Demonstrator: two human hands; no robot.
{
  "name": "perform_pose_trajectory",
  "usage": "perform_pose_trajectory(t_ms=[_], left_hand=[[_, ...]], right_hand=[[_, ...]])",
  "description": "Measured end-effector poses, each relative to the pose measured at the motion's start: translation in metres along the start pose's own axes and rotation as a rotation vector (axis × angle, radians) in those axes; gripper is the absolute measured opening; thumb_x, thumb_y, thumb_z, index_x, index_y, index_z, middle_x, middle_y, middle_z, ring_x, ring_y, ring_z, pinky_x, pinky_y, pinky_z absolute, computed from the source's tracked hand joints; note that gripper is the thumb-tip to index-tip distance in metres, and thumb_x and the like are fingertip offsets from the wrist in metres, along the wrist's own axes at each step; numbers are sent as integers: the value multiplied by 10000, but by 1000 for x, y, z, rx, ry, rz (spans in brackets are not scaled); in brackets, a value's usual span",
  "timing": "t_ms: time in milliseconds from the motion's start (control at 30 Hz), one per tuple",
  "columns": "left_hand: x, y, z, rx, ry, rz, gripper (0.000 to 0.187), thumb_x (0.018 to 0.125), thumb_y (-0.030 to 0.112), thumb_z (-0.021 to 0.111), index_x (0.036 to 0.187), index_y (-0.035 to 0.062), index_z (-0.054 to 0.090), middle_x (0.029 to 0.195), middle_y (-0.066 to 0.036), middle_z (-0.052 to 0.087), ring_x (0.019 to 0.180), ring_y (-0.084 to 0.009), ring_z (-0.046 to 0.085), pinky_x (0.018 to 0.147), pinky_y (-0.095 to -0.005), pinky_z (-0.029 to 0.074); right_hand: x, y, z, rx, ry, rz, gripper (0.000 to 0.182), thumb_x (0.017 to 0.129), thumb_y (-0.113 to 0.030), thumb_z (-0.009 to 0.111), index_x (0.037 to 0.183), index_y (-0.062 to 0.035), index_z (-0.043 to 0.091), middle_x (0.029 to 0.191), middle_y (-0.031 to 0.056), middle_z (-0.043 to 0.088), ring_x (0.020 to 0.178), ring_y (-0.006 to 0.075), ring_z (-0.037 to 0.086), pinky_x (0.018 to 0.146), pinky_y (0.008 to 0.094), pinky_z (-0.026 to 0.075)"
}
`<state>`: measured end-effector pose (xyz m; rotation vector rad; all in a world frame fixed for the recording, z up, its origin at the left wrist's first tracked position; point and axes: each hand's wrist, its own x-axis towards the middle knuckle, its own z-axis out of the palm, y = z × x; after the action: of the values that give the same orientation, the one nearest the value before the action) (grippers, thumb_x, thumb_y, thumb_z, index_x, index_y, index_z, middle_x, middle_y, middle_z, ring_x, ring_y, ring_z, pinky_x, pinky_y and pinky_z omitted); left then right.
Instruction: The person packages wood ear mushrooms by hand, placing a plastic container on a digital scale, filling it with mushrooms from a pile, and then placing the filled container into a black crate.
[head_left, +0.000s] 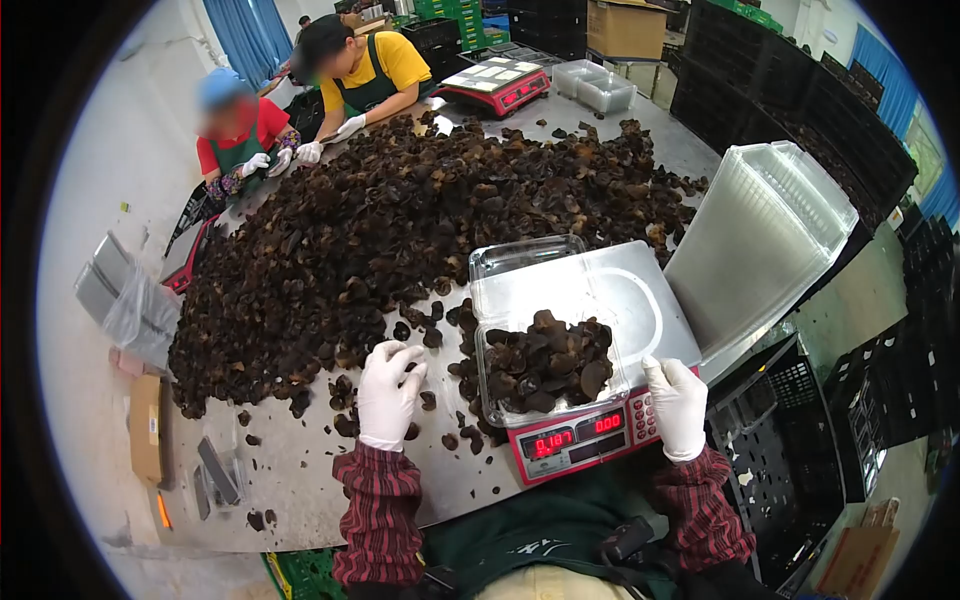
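Note:
My left hand (390,397), in a white glove, hovers over the near edge of a large heap of dark wood ear mushrooms (390,210). Its fingers are bent but apart, and nothing shows between them. My gloved right hand (678,408) is at the right front corner of a red digital scale (572,440), fingers curled in; what they hold, if anything, is hidden. On the scale's steel plate sits a clear plastic clamshell box (486,385), its lid folded back. A mound of wood ears (550,362) fills its base. The display reads 0.187 and 0.00.
A tall stack of nested clear boxes (755,235) leans right of the scale. Black crates (790,450) stand at the lower right. Across the steel table (320,490), two co-workers (375,75) handle things near another red scale (497,85). Loose pieces lie around the heap.

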<state>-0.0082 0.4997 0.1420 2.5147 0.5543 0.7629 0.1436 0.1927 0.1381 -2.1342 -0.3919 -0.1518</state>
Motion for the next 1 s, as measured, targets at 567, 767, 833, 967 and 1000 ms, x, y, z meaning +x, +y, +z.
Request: perform_pose_trajectory(t_ms=[567, 767, 833, 967, 1000], left_hand=[[86, 21, 72, -636, -344, -256, 565, 851, 80, 609, 1386, 133, 438, 1253, -162, 561, 1166, -238, 522, 1000, -355, 391], [49, 12, 35, -731, -104, 311, 290, 931, 235, 567, 1090, -4, 609, 1255, -100, 541, 1176, -252, 503, 1002, -424, 382], [17, 28, 18, -621, -54, 331, 274, 892, 287, 628, 967, 24, 636, 1126, -72, 600, 1037, -250, 576, 992, -411, 380], [-38, 47, 20, -973, -345, -486, 327, 782, 54, 724, 1075, 59, 580, 883, -38, 620, 868, -161, 609, 820, -300, 484], [-43, 41, 27, -1176, -367, -530, 376, 799, -22, 662, 1133, 51, 506, 849, -58, 612, 754, -147, 624, 725, -276, 518]], right_hand=[[-1, -10, 8, 462, -411, 530, 268, 907, -223, 598, 750, -7, 623, 528, 29, 526, 431, 87, 475, 445, 244, 392], [0, 4, 0, 772, -504, 457, 663, 971, -521, 359, 744, 49, 610, 592, 67, 590, 449, 107, 513, 457, 225, 418], [3, 8, -4, 1040, -663, 568, 727, 944, -592, 313, 759, 44, 612, 635, 75, 607, 462, 112, 520, 480, 219, 433], [5, -11, -8, 678, -633, 567, 364, 966, -292, 489, 808, 12, 610, 659, 54, 612, 497, 88, 540, 504, 204, 452], [3, -2, -4, 772, -656, 589, 193, 927, -156, 518, 854, 3, 601, 664, 39, 609, 519, 79, 554, 507, 200, 455]])
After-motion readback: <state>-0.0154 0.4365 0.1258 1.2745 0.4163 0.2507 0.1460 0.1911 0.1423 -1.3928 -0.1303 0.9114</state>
